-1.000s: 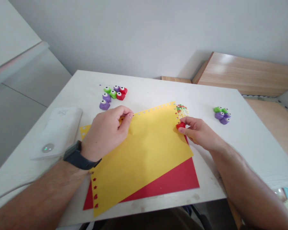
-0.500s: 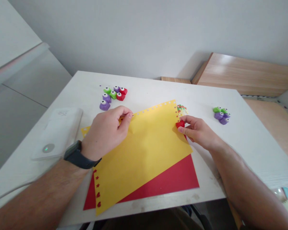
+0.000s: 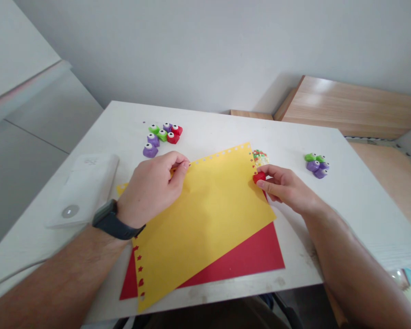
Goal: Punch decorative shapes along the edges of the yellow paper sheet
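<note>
A yellow sheet of paper [image 3: 208, 214] lies tilted over a red sheet [image 3: 246, 256], with small shaped holes along its top, left and upper right edges. My left hand [image 3: 159, 185], wearing a dark watch, pinches the yellow sheet's top edge between thumb and fingertips. At the sheet's right edge, my right hand [image 3: 284, 185] grips a small red craft punch [image 3: 259, 177] between thumb and fingers. The punch sits on the paper's edge, just below a row of punched shapes; its underside is hidden.
Several purple, green and red punches [image 3: 162, 135] stand at the back left, and more green and purple ones [image 3: 317, 165] at the right. Coloured paper bits [image 3: 260, 157] are heaped behind the sheet. A white device [image 3: 82, 189] with a cable is at the left.
My right hand and the red punch have shifted very slightly right along with the yellow sheet. The green light on the white device no longer shows. My left hand keeps its pinch.
</note>
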Available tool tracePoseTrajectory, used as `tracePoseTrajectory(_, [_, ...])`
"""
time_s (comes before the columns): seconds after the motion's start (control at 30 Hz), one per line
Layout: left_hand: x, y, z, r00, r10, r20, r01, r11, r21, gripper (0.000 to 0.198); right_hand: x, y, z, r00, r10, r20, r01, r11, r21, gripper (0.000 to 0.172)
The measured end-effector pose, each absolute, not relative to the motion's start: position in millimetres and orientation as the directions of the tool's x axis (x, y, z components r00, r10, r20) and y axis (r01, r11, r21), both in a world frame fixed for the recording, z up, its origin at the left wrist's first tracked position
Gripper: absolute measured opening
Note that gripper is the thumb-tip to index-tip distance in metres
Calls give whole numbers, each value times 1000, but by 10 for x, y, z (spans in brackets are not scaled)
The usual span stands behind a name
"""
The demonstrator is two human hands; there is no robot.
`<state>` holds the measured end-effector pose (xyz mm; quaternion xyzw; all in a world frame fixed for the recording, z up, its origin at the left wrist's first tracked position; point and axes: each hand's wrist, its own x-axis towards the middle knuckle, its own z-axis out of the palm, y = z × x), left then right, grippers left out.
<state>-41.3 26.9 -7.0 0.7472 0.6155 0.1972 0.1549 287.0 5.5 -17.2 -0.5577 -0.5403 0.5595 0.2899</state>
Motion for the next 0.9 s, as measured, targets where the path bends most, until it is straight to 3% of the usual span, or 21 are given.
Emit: tracePoseTrajectory(0.9, [-419, 257, -39, 173, 981, 91, 857, -196, 476, 29, 2879, 86, -144, -170, 938, -303, 273, -251, -929, 36])
